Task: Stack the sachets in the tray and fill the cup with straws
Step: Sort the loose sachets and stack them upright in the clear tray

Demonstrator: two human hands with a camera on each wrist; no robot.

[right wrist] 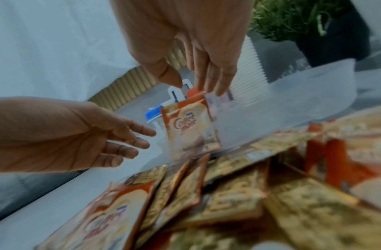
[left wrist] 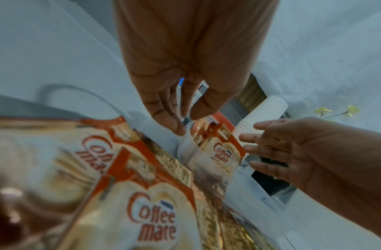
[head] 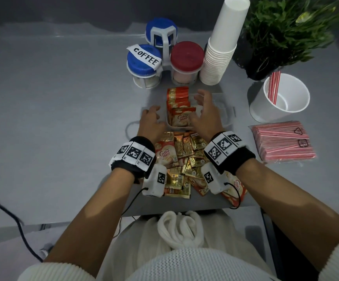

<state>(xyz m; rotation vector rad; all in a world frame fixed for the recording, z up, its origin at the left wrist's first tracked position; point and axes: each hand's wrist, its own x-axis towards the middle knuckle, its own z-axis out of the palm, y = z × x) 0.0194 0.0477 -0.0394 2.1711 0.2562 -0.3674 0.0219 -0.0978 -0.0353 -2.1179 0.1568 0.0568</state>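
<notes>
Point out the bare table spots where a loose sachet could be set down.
Bare grey table stretches left of the left hand and the COFFEE jar. A narrower strip lies between the clear tray and the straw cup. Crowded: the sachet pile under both wrists, and the straw packet at right.

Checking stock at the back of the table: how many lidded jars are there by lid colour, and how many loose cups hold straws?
Blue-lidded jars: 2
Red-lidded jars: 1
Cups with straws: 1
Total: 4
</notes>
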